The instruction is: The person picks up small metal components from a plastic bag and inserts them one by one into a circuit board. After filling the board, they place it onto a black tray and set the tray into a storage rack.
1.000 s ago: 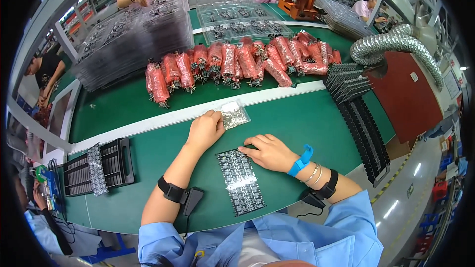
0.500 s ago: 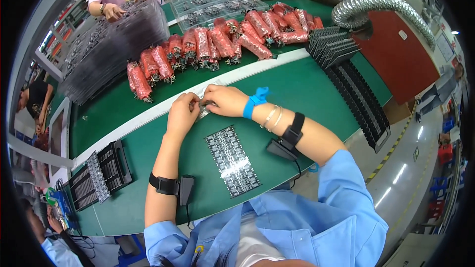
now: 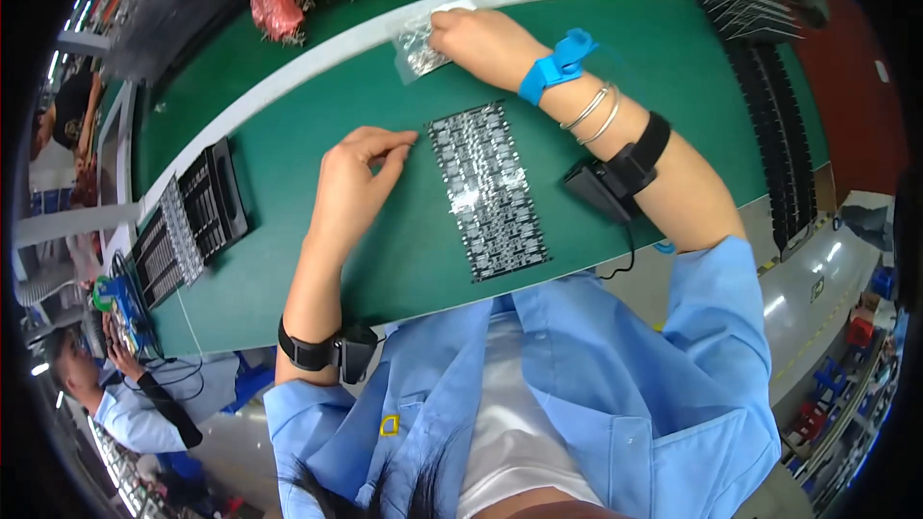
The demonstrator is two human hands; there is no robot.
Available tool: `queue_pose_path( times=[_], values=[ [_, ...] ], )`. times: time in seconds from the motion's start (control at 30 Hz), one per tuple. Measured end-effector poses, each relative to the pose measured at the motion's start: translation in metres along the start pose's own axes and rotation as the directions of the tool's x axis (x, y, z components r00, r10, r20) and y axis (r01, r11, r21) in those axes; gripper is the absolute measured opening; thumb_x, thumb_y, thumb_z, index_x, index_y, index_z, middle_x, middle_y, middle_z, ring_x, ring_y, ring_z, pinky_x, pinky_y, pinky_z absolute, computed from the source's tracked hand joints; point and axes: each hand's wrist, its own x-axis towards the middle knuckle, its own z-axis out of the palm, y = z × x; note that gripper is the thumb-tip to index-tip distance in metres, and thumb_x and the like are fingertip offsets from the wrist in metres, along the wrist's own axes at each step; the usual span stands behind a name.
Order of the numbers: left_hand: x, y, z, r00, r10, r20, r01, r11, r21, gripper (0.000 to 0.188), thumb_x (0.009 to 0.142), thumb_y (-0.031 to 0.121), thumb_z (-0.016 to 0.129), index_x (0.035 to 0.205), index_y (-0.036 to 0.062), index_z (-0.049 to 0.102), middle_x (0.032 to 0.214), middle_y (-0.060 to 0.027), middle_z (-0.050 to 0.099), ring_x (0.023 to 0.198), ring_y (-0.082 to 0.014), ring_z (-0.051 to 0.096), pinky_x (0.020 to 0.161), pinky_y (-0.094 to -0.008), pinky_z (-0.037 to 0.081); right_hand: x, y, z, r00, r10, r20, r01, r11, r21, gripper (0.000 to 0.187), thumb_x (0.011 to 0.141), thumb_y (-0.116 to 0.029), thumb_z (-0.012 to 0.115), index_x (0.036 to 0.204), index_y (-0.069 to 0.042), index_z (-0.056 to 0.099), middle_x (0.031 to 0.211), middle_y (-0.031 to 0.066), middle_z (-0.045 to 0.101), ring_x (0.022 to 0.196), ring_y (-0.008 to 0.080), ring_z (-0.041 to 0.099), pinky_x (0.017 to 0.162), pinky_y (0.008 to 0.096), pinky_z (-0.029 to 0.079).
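Observation:
My right hand (image 3: 481, 38) is at the far edge of the green mat, its fingers curled closed at the side of a clear plastic bag (image 3: 423, 50) of small silvery parts. Its fingertips are partly hidden. My left hand (image 3: 358, 178) hovers just left of a circuit board panel (image 3: 488, 194), thumb and forefinger brought together in a pinch. Anything between those fingertips is too small to make out. The panel is dark, covered with rows of pale, shiny components, and lies flat in front of me.
Red-wrapped bundles (image 3: 276, 5) line the far side beyond a white strip (image 3: 336, 56). A black slotted rack (image 3: 216, 194) holding a board stands at left, and long black racks (image 3: 774, 125) at right. Another person (image 3: 125, 394) sits at lower left.
My left hand has left the bag and come back toward me beside the panel. My right hand stays at the bag. The view has tilted down toward my body.

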Motion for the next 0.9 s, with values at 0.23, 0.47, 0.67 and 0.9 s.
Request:
queue_pose_path(
  times=[0.23, 0.47, 0.67, 0.9],
  values=[
    [-0.03, 0.006, 0.012, 0.986, -0.15, 0.077, 0.164, 0.959, -0.231, 0.016, 0.081, 0.001, 0.066, 0.097, 0.003, 0.072, 0.086, -0.0079, 0.069, 0.077, -0.0148, 0.066, 0.066, -0.026, 0.053, 0.01, -0.01, -0.009, 0.997, -0.015, 0.081, 0.03, 0.98, -0.196, 0.008, 0.08, -0.006, 0.06, 0.081, 0.001, 0.061, 0.087, 0.0088, 0.063, 0.077, 0.0237, 0.067, 0.072, 0.0338, 0.055],
    [-0.001, 0.009, 0.014, 0.973, 0.231, 0.024, -0.232, 0.963, 0.14, 0.01, 0.078, 0.003, 0.07, 0.088, 0.0021, 0.071, 0.085, -0.007, 0.069, 0.07, -0.0145, 0.065, 0.062, -0.025, 0.052, 0.018, -0.013, 0.0, 0.998, -0.041, 0.044, 0.045, 0.995, -0.085, 0.014, 0.078, -0.01, 0.055, 0.075, -0.002, 0.066, 0.075, 0.0154, 0.066, 0.068, 0.0278, 0.066, 0.059, 0.0377, 0.053],
    [0.01, 0.008, 0.025, 0.954, 0.3, 0.022, -0.298, 0.933, 0.203, 0.009, 0.078, 0.004, 0.07, 0.087, 0.0029, 0.069, 0.082, -0.0067, 0.067, 0.068, -0.0161, 0.064, 0.061, -0.0253, 0.051, 0.018, 0.003, 0.001, 0.996, -0.082, 0.019, 0.083, 0.995, -0.049, 0.013, 0.075, -0.01, 0.057, 0.075, -0.001, 0.066, 0.071, 0.0173, 0.064, 0.068, 0.0321, 0.066, 0.059, 0.04, 0.053],
    [0.011, 0.01, 0.029, 0.933, 0.356, 0.048, -0.357, 0.9, 0.252, 0.009, 0.077, 0.004, 0.069, 0.085, 0.0037, 0.066, 0.081, -0.0059, 0.064, 0.067, -0.0178, 0.063, 0.057, -0.0276, 0.05, 0.011, 0.008, -0.017, 0.964, 0.083, -0.253, 0.034, 0.904, 0.426, 0.009, 0.071, -0.007, 0.06, 0.074, 0.002, 0.059, 0.066, 0.0199, 0.06, 0.062, 0.0367, 0.06, 0.057, 0.0416, 0.05]
  ],
)
